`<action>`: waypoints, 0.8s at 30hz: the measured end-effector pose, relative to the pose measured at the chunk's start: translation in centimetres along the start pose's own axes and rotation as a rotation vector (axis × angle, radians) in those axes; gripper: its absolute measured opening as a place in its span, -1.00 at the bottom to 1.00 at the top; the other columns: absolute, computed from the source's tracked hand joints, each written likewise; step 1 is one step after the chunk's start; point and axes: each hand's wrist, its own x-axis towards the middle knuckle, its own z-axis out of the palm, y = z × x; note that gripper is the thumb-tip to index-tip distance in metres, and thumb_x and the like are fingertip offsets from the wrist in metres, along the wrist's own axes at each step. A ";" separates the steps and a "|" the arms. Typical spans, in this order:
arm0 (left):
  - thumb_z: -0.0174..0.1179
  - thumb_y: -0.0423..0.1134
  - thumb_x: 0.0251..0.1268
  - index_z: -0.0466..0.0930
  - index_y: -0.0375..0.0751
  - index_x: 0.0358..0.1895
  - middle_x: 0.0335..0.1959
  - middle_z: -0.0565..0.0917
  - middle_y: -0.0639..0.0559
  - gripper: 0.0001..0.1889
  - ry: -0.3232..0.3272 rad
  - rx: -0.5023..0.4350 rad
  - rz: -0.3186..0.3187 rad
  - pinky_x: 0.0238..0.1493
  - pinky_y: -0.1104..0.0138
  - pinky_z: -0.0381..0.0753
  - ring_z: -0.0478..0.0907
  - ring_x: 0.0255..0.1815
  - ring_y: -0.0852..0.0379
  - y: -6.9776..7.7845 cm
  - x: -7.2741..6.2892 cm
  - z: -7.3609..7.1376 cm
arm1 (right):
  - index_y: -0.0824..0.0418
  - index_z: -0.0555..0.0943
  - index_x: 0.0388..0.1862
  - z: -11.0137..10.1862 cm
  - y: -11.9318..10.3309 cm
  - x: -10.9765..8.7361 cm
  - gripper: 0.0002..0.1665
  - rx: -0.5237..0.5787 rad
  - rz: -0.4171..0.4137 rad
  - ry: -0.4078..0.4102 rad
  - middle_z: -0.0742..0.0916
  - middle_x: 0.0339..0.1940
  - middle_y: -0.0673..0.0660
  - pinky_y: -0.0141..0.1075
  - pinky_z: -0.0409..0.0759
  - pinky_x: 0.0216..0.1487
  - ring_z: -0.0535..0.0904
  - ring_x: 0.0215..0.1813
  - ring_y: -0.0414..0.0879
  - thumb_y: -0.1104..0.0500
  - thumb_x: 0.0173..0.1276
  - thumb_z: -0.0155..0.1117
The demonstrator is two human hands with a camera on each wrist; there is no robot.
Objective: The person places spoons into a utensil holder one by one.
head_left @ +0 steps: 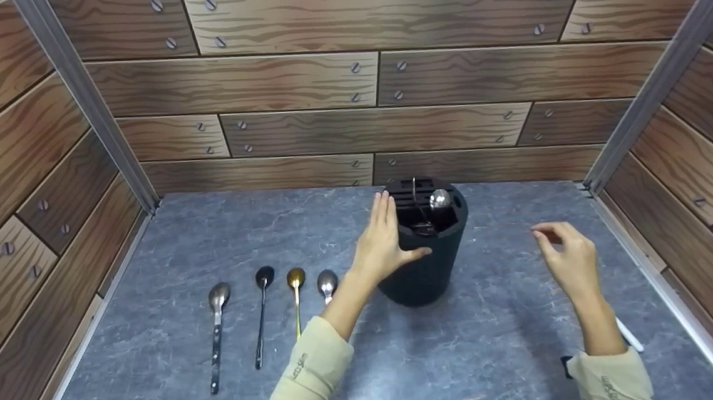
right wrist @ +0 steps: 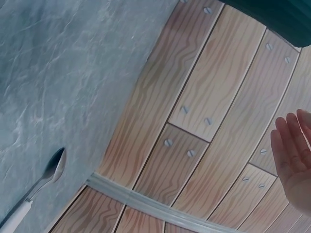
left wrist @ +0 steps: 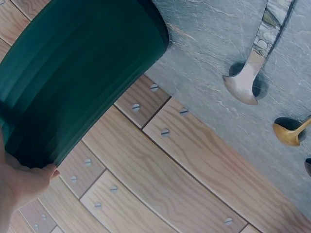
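A black utensil holder with a slotted top stands toward the back of the table; its side looks dark green in the left wrist view. A shiny spoon stands in it, bowl up. My left hand rests against the holder's left side, fingers straight and thumb across the front. In the air to the right, my right hand holds nothing, its fingers loosely bent. Under the right forearm lies a spoon with a white handle.
Left of the holder lie a silver spoon with a patterned handle, a black spoon, a gold spoon and another silver spoon, partly behind my left forearm. A small black item shows beside the right sleeve. Wood-patterned walls enclose the table.
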 end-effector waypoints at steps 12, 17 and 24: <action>0.16 0.44 -0.17 -0.01 -0.53 0.35 0.38 0.05 -0.33 0.22 0.006 0.009 0.004 0.30 0.27 0.09 -0.16 0.42 -0.09 0.0 -0.1 0.0 | 0.41 0.64 -0.37 -1.3 2.1 -1.2 -0.93 -0.074 0.114 -0.013 0.67 -0.41 0.25 -0.47 0.38 -0.30 0.56 -0.40 0.09 0.44 0.13 0.28; 0.16 0.44 -0.17 -0.02 -0.52 0.36 0.38 0.03 -0.33 0.22 -0.001 -0.003 -0.003 0.29 0.27 0.10 -0.16 0.42 -0.09 0.0 0.0 0.1 | 0.39 0.63 -0.35 -1.7 3.1 -1.8 -0.93 -0.112 0.148 -0.019 0.67 -0.40 0.25 -0.49 0.37 -0.30 0.57 -0.39 0.11 0.40 0.15 0.27; 0.14 0.45 -0.17 -0.02 -0.52 0.36 0.39 0.02 -0.31 0.22 -0.003 -0.002 -0.006 0.28 0.27 0.13 -0.17 0.42 -0.08 -0.1 0.0 0.1 | 0.40 0.63 -0.34 -2.1 4.4 -2.5 -0.92 -0.153 0.177 -0.026 0.68 -0.38 0.26 -0.38 0.40 -0.30 0.59 -0.37 0.16 0.39 0.15 0.28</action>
